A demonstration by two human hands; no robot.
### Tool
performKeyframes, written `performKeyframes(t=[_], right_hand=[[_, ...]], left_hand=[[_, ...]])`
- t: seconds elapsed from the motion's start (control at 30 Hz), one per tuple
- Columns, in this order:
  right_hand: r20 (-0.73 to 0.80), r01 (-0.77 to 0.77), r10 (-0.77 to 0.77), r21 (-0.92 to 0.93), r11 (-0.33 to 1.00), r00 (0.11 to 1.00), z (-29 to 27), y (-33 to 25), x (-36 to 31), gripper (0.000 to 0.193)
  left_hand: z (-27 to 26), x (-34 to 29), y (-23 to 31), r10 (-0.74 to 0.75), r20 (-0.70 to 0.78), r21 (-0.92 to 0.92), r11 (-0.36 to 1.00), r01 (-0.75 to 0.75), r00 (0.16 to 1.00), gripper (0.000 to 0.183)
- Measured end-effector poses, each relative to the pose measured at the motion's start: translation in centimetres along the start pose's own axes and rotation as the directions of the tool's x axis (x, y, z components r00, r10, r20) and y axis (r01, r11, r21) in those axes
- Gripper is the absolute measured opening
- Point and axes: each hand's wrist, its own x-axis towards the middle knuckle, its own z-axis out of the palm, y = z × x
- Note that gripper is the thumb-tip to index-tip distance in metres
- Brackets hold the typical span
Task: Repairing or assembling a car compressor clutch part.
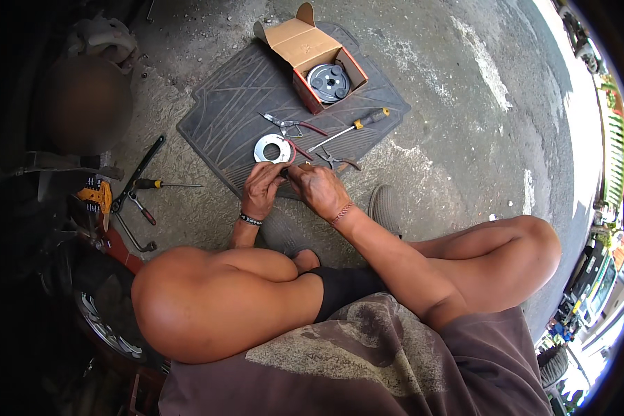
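Observation:
My left hand [259, 188] and my right hand [319, 188] meet at the near edge of a black rubber mat [222, 118]. The fingers of both are pinched together around a small dark piece [284, 172], mostly covered and too small to name. Just beyond my fingertips lies a flat silver ring [259, 150] with a large centre hole. Red-handled pliers [295, 127] with slim jaws rest behind it. To the right are a screwdriver [367, 120] with a yellow and grey handle, and smaller pliers [338, 163].
An open cardboard box [303, 43] holding a round metal pulley [328, 84] stands on the mat's far part. Left on the concrete lie another screwdriver [149, 184], a long dark bar tool [144, 163] and a wrench [135, 234]. A wheel [104, 322] is at the dim lower left.

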Motion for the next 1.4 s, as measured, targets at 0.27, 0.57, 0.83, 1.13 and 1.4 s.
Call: performKeyframes(t=[0.27,0.57,0.83,1.13,1.4], right_hand=[[-0.053,-0.059,0.063,0.076,0.995,0.997,0.2,0.2,0.2,0.014],[-0.091,-0.041,0.055,0.154,0.987,0.994,-0.3,1.0,0.5,0.015],[-0.091,-0.027,0.043,0.176,0.984,0.995,-0.3,1.2,0.8,0.016],[-0.107,-0.244,0.279,0.262,0.934,0.954,0.3,3.3,0.7,0.033],[0.298,-0.578,0.496,0.463,0.672,0.816,0.2,7.1,0.9,0.049]], left_hand=[[-0.2,0.5,0.1,-0.037,0.015,0.008,0.999,0.037,0.999,0.03],[0.0,0.8,-0.6,0.001,0.051,0.014,1.0,-0.002,0.999,0.028],[0.4,0.7,-0.4,0.02,0.083,-0.002,1.0,-0.019,0.996,0.027],[1.3,1.8,-0.2,-0.126,0.151,-0.056,0.989,0.136,0.98,0.026],[0.9,3.7,-1.3,-0.043,0.282,-0.121,0.989,0.08,0.958,0.023]])
